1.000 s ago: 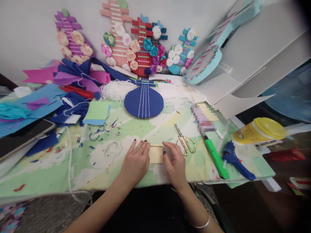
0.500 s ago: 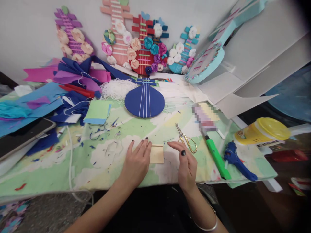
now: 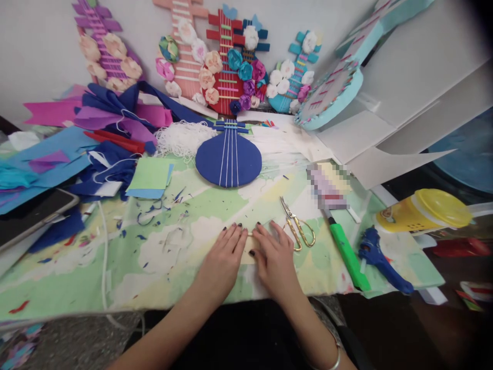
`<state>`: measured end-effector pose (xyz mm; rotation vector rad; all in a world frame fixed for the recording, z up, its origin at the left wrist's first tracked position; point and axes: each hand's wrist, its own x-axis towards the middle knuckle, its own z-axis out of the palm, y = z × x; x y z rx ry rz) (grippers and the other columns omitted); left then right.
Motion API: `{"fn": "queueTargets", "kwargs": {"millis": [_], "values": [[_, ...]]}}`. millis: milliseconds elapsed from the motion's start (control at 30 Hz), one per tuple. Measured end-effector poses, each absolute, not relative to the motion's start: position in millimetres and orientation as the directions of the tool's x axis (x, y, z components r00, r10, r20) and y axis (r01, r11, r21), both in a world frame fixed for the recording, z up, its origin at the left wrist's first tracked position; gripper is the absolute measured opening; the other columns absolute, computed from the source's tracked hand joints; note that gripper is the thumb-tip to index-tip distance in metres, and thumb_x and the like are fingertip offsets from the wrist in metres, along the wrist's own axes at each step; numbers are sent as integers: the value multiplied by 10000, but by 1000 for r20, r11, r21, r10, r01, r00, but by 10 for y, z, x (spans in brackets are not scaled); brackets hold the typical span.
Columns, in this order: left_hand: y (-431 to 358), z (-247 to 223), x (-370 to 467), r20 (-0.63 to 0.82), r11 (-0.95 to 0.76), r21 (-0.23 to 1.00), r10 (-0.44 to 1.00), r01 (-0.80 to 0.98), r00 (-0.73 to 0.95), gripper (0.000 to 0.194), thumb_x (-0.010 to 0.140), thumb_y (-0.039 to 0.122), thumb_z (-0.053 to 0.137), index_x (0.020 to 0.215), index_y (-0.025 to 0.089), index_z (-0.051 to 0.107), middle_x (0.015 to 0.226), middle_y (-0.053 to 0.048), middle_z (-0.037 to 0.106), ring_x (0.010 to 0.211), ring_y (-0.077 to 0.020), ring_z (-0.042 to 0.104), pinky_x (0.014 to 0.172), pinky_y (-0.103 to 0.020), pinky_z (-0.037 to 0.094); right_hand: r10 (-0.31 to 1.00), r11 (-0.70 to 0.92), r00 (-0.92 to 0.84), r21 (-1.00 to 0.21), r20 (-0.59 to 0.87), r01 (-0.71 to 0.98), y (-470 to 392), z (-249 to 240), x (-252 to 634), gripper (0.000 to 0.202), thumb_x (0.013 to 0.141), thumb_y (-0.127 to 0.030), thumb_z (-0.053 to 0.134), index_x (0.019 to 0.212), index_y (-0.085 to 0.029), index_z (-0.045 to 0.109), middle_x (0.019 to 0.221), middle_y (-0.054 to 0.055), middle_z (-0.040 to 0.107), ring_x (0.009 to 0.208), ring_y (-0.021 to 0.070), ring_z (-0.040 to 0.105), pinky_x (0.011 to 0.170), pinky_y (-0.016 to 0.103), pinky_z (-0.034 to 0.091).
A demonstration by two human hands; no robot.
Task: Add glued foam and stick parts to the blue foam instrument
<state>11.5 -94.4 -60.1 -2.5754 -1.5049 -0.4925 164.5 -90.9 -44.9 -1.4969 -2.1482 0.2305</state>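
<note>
A small cream paper square lies on the table, with a narrow rolled edge along its far side. My left hand rests flat, its outstretched fingertips on the left end of that roll. On the other side, my right hand is palm down with fingers extended over the roll's right end. Both hands hide much of the paper. Just right of my right hand lie gold-handled scissors. A blue lute-shaped craft piece with white strings lies beyond my hands.
A green-handled cutter, a blue glue gun and a yellow cup stand or lie to the right. Left are green paper squares, a white cord and a phone. Decorated paper instruments lean at the back.
My right hand has moved left and down onto the paper, its fingers now beside the left hand's. My left hand stays on the rolled edge. The view has shifted slightly.
</note>
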Motion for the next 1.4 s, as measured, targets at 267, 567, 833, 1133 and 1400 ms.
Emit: {"fn": "queueTargets", "kwargs": {"millis": [267, 567, 833, 1133, 1400], "values": [[-946, -613, 119, 377, -511, 79, 810, 856, 448, 436, 844, 15, 303, 1213, 49, 534, 1258, -181, 552, 1222, -262, 462, 1006, -436, 407, 902, 383, -259, -363, 346, 850, -891, -462, 1621, 321, 804, -93, 456, 1078, -148, 614, 1331, 136, 487, 1290, 337, 274, 933, 541, 327], [-974, -582, 166, 357, -487, 78, 829, 870, 431, 443, 828, 2, 305, 1198, 33, 545, 1226, -192, 574, 1193, -270, 492, 995, -450, 419, 903, 373, -240, -376, 355, 848, -891, -452, 1624, 291, 791, -98, 472, 1021, -174, 633, 1300, 133, 511, 1276, 350, 295, 897, 561, 356], [-860, -453, 46, 331, -520, 171, 830, 837, 448, 422, 811, 41, 370, 1168, 106, 585, 1187, -125, 619, 1099, -230, 574, 929, -390, 480, 890, 419, -250, -466, 382, 779, -894, -469, 1693, 338, 797, -93, 464, 1080, -188, 623, 1331, 121, 485, 1284, 318, 297, 946, 567, 333], [-703, -153, 14, 272, -553, 214, 825, 805, 495, 328, 799, 42, 401, 964, 158, 660, 872, -80, 712, 848, -196, 654, 982, -477, 399, 949, 270, 111, -941, 296, 205, -989, -385, 1823, 212, 734, -74, 403, 655, -191, 561, 635, 7, 556, 633, 150, 517, 608, 297, 417], [-601, -91, -73, 442, -588, 427, 799, 687, 409, 235, 796, 119, 470, 849, 193, 687, 772, -21, 726, 694, -155, 662, 942, -467, 455, 960, 261, 133, -958, 245, -122, -831, -293, 1890, 237, 675, -124, 388, 459, -212, 344, 454, -46, 268, 457, 108, 260, 487, 279, 232]]}}
